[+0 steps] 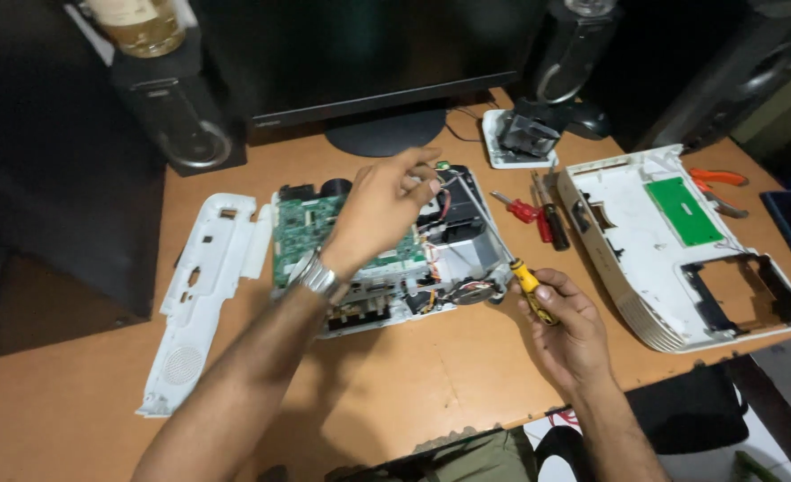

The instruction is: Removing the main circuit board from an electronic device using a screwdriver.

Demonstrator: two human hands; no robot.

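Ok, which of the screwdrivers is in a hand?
The yellow-handled screwdriver, gripped in the right hand with its shaft reaching into the opened device. The red-handled one and the dark-handled one lie loose on the desk.

A wooden desk (395, 384) bears an opened projector (395, 259), white covers (201, 286), screwdrivers (538, 214) and a monitor stand (386, 134).

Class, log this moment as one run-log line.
left hand: over opened device, pinching small part | right hand: holds yellow screwdriver, tip in device | cover: off, at right
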